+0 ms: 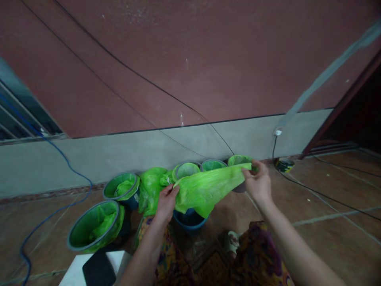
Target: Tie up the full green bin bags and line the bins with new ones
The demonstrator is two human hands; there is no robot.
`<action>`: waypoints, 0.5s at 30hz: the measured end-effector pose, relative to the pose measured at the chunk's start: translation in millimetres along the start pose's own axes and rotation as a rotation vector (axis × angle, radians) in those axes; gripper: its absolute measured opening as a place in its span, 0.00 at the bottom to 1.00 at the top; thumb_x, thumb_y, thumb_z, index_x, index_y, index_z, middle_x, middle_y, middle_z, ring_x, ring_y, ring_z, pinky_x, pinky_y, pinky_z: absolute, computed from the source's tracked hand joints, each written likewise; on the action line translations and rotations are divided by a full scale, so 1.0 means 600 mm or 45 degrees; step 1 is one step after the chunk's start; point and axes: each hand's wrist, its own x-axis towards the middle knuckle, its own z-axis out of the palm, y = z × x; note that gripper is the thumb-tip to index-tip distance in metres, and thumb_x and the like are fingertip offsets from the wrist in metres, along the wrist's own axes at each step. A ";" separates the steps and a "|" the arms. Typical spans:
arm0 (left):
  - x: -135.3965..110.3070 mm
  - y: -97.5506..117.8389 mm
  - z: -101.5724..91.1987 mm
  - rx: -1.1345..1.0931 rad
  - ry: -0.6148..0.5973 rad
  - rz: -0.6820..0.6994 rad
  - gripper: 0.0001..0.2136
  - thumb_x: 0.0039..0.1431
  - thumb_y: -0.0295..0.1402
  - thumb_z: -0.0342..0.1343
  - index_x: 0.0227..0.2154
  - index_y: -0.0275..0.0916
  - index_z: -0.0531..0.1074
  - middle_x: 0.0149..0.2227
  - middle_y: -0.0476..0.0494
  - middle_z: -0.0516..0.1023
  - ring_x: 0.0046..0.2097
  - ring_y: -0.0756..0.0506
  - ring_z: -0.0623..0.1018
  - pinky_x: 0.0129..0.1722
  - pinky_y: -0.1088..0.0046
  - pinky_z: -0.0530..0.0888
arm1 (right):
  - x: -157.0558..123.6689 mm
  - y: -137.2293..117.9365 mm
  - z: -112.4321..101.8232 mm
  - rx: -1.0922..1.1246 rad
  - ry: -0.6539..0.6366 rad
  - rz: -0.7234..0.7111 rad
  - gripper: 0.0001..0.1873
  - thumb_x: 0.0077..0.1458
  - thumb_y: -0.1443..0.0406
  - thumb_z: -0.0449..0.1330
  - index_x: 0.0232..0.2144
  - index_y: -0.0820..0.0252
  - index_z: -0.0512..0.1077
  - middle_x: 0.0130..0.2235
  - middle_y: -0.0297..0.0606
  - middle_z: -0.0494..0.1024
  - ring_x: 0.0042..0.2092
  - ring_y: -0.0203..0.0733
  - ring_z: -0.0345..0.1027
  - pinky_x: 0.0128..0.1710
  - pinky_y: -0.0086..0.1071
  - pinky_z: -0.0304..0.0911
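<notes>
A bright green plastic bag [208, 186] is stretched out in the air between my two hands. My left hand [166, 200] pinches its left corner, while my right hand [257, 180] grips the opposite end, higher up. Under the hanging bag stands a dark blue bucket [190, 226], partly hidden by it. Behind the bag, several buckets along the wall carry green liners, among them a lined bucket [188, 170] in the middle and another lined bucket [213, 165] to its right. A bulging green bag [151, 186] sits left of my left hand.
Two more green-lined buckets, a nearer one [95, 226] and a farther one [120, 186], stand at left. A blue hose [68, 165] runs along the floor there. A white box [74, 272] with a dark object is at lower left. A small tin [284, 165] and black cable [321, 202] lie right.
</notes>
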 end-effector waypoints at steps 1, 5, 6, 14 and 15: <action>-0.003 -0.007 0.013 -0.074 0.058 -0.012 0.17 0.39 0.40 0.69 0.31 0.34 0.77 0.28 0.46 0.80 0.30 0.48 0.77 0.33 0.73 0.73 | -0.046 -0.015 0.009 -0.006 -0.161 -0.002 0.21 0.54 0.56 0.59 0.47 0.61 0.69 0.42 0.45 0.77 0.34 0.40 0.72 0.32 0.34 0.68; -0.022 -0.028 0.059 -0.312 0.031 -0.138 0.19 0.41 0.40 0.69 0.35 0.35 0.78 0.35 0.43 0.82 0.36 0.46 0.79 0.39 0.72 0.75 | -0.201 -0.070 0.056 0.050 -0.750 -0.094 0.18 0.54 0.57 0.60 0.45 0.59 0.71 0.44 0.42 0.77 0.40 0.42 0.73 0.40 0.36 0.69; -0.028 -0.029 0.067 -0.337 -0.049 -0.194 0.19 0.43 0.42 0.68 0.36 0.35 0.78 0.37 0.42 0.82 0.38 0.45 0.80 0.40 0.71 0.75 | -0.221 -0.076 0.066 0.044 -0.772 -0.088 0.20 0.53 0.58 0.61 0.47 0.59 0.70 0.45 0.43 0.77 0.41 0.43 0.73 0.42 0.37 0.69; -0.035 -0.054 0.072 -0.121 -0.528 -0.060 0.20 0.40 0.24 0.61 0.41 0.36 0.78 0.41 0.45 0.81 0.44 0.46 0.78 0.48 0.72 0.71 | -0.197 -0.034 0.083 -0.095 -0.639 -0.138 0.13 0.57 0.65 0.52 0.40 0.60 0.73 0.39 0.41 0.78 0.38 0.43 0.73 0.40 0.35 0.67; -0.027 -0.063 0.067 -0.033 -0.513 -0.020 0.21 0.39 0.23 0.59 0.41 0.36 0.78 0.40 0.45 0.81 0.43 0.46 0.78 0.46 0.72 0.71 | -0.188 -0.027 0.078 -0.109 -0.606 -0.152 0.13 0.57 0.65 0.50 0.39 0.60 0.74 0.38 0.41 0.79 0.38 0.43 0.73 0.40 0.35 0.67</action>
